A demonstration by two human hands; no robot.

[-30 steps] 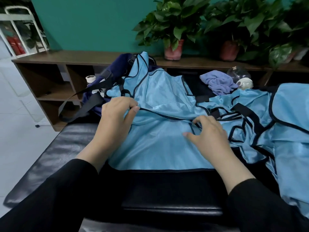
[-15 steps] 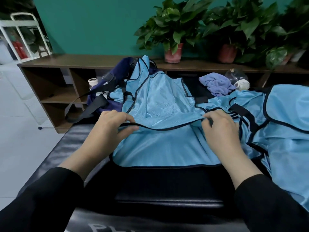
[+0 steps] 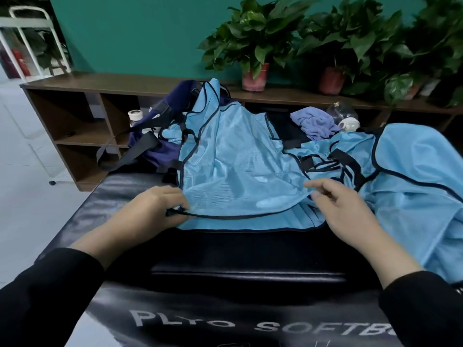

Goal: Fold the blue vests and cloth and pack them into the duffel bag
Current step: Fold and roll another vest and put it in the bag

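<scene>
Pulled nearer, the blue vest (image 3: 240, 171) lies folded over; left hand (image 3: 152, 209) pinches its black hem, right hand (image 3: 343, 209) hovers slack. Duffel bag (image 3: 162, 136) contents hidden.

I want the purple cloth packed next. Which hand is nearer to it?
Right. The right hand sits almost straight below the purple cloth in the picture, across the blue vest. The left hand is far off to its left, gripping the vest's hem.
</scene>
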